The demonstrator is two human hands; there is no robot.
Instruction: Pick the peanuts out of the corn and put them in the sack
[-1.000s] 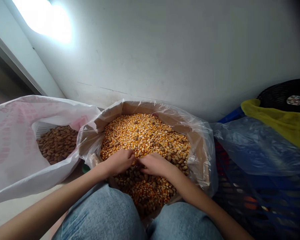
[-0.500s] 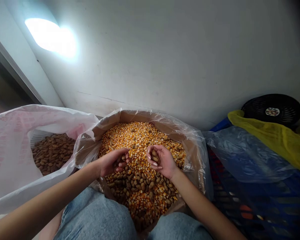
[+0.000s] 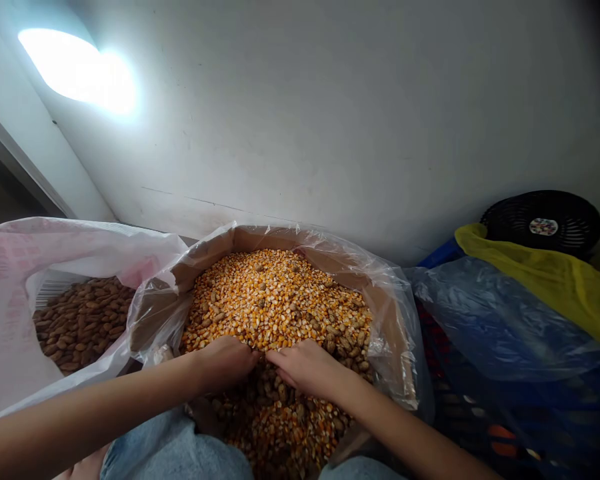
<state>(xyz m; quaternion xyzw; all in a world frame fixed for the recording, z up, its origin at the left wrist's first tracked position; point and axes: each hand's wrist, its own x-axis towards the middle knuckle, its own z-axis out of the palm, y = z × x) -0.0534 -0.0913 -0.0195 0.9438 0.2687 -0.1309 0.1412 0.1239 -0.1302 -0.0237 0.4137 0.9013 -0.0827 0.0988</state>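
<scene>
My left hand [image 3: 227,361] and my right hand [image 3: 304,367] are low over the pile, backs upward, their fingertips close together. Both sets of fingers curl inward and down, so whatever is in them is hidden. Around and below them are unshelled peanuts [image 3: 283,392], mixed with loose yellow corn kernels [image 3: 260,313]. More peanuts lie scattered to the right of my right hand. The corn and peanuts fill a cardboard box [image 3: 325,247] lined with a clear plastic bag [image 3: 397,333].
At left, a white plastic bag [image 3: 5,320] stands open around almonds [image 3: 87,320]. To the right are a dark blue crate [image 3: 570,413], a clear plastic sheet [image 3: 500,320], yellow mesh [image 3: 555,280] and a black fan [image 3: 543,223]. A pale wall [image 3: 305,120] rises behind the box.
Both hands have moved down and toward each other, turning from palms inward with peanuts in them to backs upward. The view has shifted slightly right.
</scene>
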